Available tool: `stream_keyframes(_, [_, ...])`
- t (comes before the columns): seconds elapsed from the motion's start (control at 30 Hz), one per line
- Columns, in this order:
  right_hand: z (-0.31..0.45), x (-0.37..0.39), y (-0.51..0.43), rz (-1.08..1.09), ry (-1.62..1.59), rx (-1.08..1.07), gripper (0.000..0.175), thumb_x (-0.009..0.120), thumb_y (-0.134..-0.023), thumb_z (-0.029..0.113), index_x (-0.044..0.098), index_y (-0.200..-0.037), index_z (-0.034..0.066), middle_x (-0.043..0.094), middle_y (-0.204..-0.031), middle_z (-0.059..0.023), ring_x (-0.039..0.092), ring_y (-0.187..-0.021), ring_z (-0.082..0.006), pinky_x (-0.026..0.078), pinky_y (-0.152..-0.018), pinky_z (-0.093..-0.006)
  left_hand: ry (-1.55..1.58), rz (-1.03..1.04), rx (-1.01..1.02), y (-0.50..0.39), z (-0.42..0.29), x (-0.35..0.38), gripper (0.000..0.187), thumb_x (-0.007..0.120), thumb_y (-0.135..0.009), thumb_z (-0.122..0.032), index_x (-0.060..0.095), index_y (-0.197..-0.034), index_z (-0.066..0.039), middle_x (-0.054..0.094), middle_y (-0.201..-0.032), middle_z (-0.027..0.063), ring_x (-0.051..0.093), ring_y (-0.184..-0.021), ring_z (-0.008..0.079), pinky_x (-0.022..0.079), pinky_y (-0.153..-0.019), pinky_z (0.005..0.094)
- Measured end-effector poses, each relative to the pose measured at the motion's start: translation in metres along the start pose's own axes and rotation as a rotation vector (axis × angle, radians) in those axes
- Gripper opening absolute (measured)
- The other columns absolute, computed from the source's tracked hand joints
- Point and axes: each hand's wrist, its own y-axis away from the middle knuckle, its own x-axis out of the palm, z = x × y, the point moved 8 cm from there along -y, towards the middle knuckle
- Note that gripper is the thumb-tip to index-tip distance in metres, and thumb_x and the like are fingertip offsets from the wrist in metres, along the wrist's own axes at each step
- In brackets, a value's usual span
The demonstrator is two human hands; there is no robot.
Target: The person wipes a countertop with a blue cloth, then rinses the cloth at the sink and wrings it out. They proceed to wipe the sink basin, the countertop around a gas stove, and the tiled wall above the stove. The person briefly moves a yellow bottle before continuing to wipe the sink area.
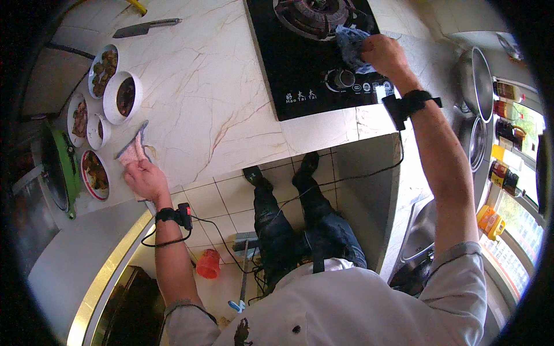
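Note:
My right hand [383,56] grips a crumpled blue cloth [352,47] on the black glass gas cooktop [298,78]. The cloth lies between the burner [318,17] and the round control knob [345,78]. At the left, my left hand [145,177] holds a pink cloth with a grey edge [135,147] against the marble-patterned counter [207,86]. Beside that hand stands a red-rimmed bowl of food [96,175]. A white bowl with dark contents [124,96] and a small white bowl [98,129] sit just beyond it.
A kitchen knife [145,28] lies at the counter's far left. Two more plates of food [104,71] and a green-rimmed pan lid [65,168] crowd the left side. Metal pans [476,86] and several bottles [504,177] line the right, near the sink [417,229].

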Motion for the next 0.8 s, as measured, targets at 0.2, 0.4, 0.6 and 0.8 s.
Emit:
stream_keyframes(0.2, [0.039,0.009,0.003,0.072,-0.285,-0.228,0.027,0.075,-0.085,0.024,0.082,-0.109,0.0153,0.079,-0.104,-0.0161,0.075,-0.101,-0.0388,0.061,-0.094,-0.0475,-0.005,-0.028,-0.021,-0.001,-0.002,0.001,0.028,0.056,-0.097,-0.030,0.067,-0.101,-0.005,0.067,-0.104,0.0211,0.062,-0.104,0.0435,0.051,-0.091,0.0561])
stream_keyframes(0.4, [-0.011,0.009,-0.003,0.100,-0.022,0.015,0.033,0.079,-0.081,0.036,0.082,-0.106,0.0138,0.080,-0.101,-0.0137,0.077,-0.097,-0.0348,0.062,-0.090,-0.0438,-0.018,0.013,-0.081,0.001,0.003,0.000,0.031,0.055,-0.098,-0.034,0.067,-0.104,-0.006,0.067,-0.106,0.0209,0.062,-0.106,0.0428,0.051,-0.092,0.0561])
stream_keyframes(0.6, [0.008,0.023,-0.006,0.046,-0.240,-0.178,0.033,0.076,-0.083,0.037,0.081,-0.107,0.0150,0.080,-0.102,-0.0152,0.077,-0.097,-0.0371,0.062,-0.090,-0.0443,-0.011,0.002,-0.042,-0.001,-0.003,-0.001,0.029,0.056,-0.097,-0.033,0.067,-0.103,-0.006,0.066,-0.106,0.0212,0.063,-0.104,0.0429,0.050,-0.092,0.0557])
stream_keyframes(0.8, [-0.081,0.020,-0.006,0.115,-0.134,0.031,0.032,0.080,-0.084,0.039,0.080,-0.098,0.0108,0.078,-0.093,-0.0170,0.076,-0.091,-0.0373,0.060,-0.082,-0.0465,0.009,-0.011,-0.060,0.000,0.001,0.000,0.029,0.056,-0.096,-0.031,0.066,-0.104,-0.004,0.065,-0.105,0.0217,0.062,-0.103,0.0426,0.051,-0.091,0.0557])
